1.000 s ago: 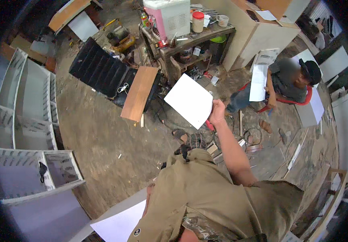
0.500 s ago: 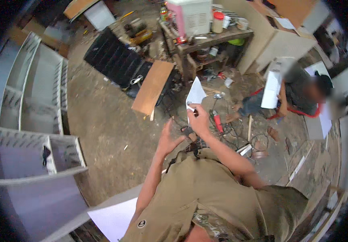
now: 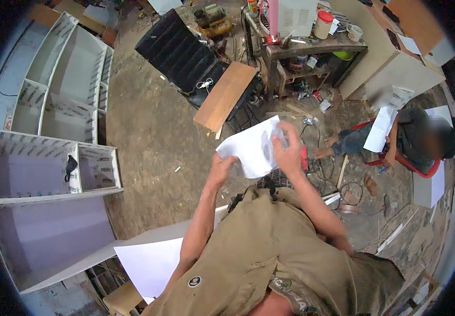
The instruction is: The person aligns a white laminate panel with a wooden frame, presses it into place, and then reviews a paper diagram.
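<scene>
A white sheet of paper (image 3: pixel 252 148) is spread between my two hands, in front of my body. My left hand (image 3: pixel 221 167) pinches its lower left side, thumb on top. On the right edge, my right hand (image 3: pixel 289 150) grips the same sheet with bent fingers. The paper bows and wrinkles a little between them. Past it, a brown wooden board (image 3: pixel 225 97) lies across the seat of a black office chair (image 3: pixel 177 50).
White cabinet frames (image 3: pixel 53 194) stand on the left. Ahead is a cluttered wooden table (image 3: pixel 317 48). At right, a seated person (image 3: pixel 422 131) holds white paper. Cables (image 3: pixel 317 176) and wood strips litter the floor. A white panel (image 3: pixel 153 266) is beside my left arm.
My left hand has taken hold of the paper, which my right hand alone held before. The sheet has opened out and come closer. The view has shifted, and surroundings appear higher and further right.
</scene>
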`<state>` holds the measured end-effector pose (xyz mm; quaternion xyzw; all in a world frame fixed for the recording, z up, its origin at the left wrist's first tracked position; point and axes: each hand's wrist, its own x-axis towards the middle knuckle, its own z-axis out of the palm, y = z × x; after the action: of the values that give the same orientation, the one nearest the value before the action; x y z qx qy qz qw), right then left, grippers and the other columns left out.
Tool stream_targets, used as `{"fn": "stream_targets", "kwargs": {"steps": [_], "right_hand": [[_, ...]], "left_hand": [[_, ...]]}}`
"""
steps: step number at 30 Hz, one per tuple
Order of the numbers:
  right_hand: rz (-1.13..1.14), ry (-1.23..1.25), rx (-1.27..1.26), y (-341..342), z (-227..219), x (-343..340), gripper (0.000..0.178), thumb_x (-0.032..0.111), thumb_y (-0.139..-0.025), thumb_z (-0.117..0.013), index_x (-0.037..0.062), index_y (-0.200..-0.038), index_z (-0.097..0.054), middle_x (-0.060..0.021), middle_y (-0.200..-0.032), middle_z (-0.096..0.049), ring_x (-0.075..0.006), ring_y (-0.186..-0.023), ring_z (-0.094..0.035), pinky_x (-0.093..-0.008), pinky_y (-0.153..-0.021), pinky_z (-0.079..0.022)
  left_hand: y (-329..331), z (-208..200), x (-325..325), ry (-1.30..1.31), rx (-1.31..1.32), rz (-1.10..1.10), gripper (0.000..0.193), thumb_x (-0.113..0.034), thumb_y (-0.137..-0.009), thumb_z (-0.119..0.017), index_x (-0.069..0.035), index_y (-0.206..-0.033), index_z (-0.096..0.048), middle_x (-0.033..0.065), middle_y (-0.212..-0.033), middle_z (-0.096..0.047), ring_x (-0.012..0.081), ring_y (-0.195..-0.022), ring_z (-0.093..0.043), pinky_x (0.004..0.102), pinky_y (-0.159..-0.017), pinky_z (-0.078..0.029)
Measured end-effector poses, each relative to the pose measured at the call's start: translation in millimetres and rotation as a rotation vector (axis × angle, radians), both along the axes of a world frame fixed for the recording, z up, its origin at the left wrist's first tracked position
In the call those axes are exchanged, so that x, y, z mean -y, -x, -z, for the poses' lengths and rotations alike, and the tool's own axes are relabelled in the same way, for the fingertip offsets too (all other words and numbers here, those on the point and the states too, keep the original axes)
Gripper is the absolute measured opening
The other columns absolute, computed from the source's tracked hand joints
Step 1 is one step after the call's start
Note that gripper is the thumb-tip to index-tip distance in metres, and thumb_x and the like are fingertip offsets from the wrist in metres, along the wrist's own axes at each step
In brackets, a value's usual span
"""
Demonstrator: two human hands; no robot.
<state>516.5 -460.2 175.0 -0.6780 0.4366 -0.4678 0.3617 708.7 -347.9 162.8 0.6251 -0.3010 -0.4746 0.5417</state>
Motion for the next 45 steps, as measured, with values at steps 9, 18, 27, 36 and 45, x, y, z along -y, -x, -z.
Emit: {"fn": "stream_targets", "kwargs": {"steps": [9, 18, 27, 36, 45], "right_hand": [[-0.364, -0.697, 0.195, 28.3, 26.3, 26.5, 0.03, 0.029, -0.093, -0.063, 0.0011, -0.101, -0.069, -0.0012, -0.085, -0.068, -0.0079, -0.076, -0.059, -0.0263, -0.069, -0.047], [-0.272, -0.627, 0.343, 26.7, 30.1, 4.8, 0.026, 0.023, -0.094, -0.06, 0.0001, -0.101, -0.069, -0.0018, -0.086, -0.069, -0.008, -0.075, -0.06, -0.0268, -0.068, -0.048], [-0.293, -0.692, 0.381, 30.7, 34.8, 10.0, 0.026, 0.023, -0.093, -0.062, 0.0002, -0.102, -0.07, -0.0026, -0.089, -0.069, -0.008, -0.074, -0.061, -0.0258, -0.068, -0.049], [-0.313, -0.626, 0.294, 39.5, 57.6, 13.6, 0.025, 0.023, -0.095, -0.06, 0.0001, -0.102, -0.068, -0.001, -0.087, -0.068, -0.0067, -0.074, -0.06, -0.0243, -0.066, -0.047], [-0.225, -0.817, 0.412, 51.8, 81.8, 14.9, 0.043, 0.038, -0.094, -0.061, -0.0011, -0.111, -0.066, -0.0036, -0.096, -0.067, -0.011, -0.087, -0.06, -0.0271, -0.078, -0.047]], "left_hand": [[-14.1, -8.5, -12.7, -0.106, 0.026, 0.012, 0.03, -0.007, -0.079, -0.059, -0.001, -0.108, -0.064, 0.002, -0.098, -0.067, 0.0131, -0.087, -0.061, 0.031, -0.078, -0.048], [-23.1, 0.6, -12.8, -0.064, -0.005, 0.046, 0.025, -0.009, -0.078, -0.059, 0.0, -0.1, -0.067, 0.0007, -0.09, -0.068, 0.0116, -0.082, -0.061, 0.0296, -0.074, -0.047], [-15.8, -3.1, -9.2, -0.077, 0.044, 0.036, 0.021, -0.009, -0.077, -0.058, 0.001, -0.094, -0.067, 0.0004, -0.084, -0.067, 0.0111, -0.073, -0.059, 0.0284, -0.069, -0.045], [-6.9, 6.0, -10.8, -0.135, 0.048, 0.027, 0.016, -0.01, -0.078, -0.058, 0.0, -0.088, -0.065, 0.0007, -0.08, -0.064, 0.0116, -0.072, -0.057, 0.0294, -0.067, -0.045], [7.8, 9.9, 3.0, -0.196, 0.064, 0.061, 0.015, -0.007, -0.08, -0.057, 0.001, -0.09, -0.066, 0.0023, -0.083, -0.065, 0.0125, -0.074, -0.059, 0.0291, -0.068, -0.045]]}}
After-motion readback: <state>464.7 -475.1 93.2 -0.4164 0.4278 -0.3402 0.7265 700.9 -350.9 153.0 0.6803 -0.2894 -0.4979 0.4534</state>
